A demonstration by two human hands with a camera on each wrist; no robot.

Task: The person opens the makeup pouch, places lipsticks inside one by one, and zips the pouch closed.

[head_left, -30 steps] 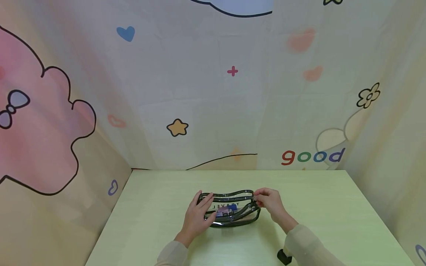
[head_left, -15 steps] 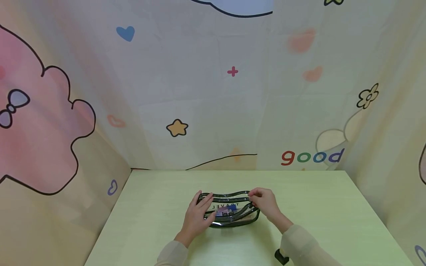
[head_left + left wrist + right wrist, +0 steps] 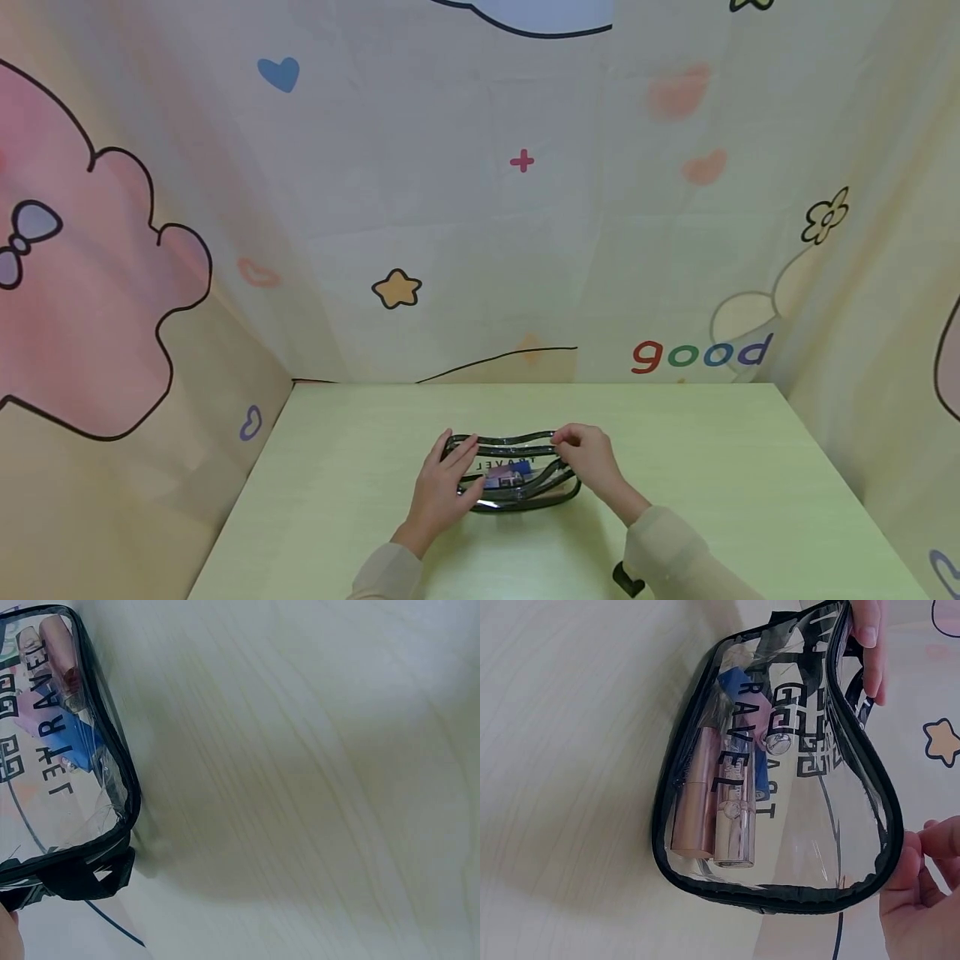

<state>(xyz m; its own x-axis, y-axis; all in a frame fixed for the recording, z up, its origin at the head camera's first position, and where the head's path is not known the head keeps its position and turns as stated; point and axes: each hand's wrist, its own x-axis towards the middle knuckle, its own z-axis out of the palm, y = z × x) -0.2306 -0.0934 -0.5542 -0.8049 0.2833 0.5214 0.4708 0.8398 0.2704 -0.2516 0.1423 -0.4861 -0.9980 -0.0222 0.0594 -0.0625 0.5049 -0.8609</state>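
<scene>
A clear cosmetic pouch [image 3: 517,498] with black piping and TRAVEL lettering stands on the table. Through its plastic show two rose-gold lipstick-like tubes [image 3: 735,832] and a blue-and-pink item [image 3: 739,686]. My left hand [image 3: 438,492] holds the pouch's left end, fingers spread over the top and thumb on the near side. At the top right my right hand [image 3: 592,462] pinches the zipper line between thumb and forefinger. The zipper pull itself is hidden by those fingers. In the right wrist view, left fingertips [image 3: 866,634] lie over the far end of the rim.
The pale green table [image 3: 360,417] runs back to a cartoon-printed curtain [image 3: 450,208], with more curtain at both sides. A small black object [image 3: 628,579] shows beside the right sleeve [image 3: 675,542], near the frame's bottom.
My right hand has slid leftward along the pouch's top edge, still pinching. The pouch's right end has shifted slightly left. My left hand has stayed in place on the left end.
</scene>
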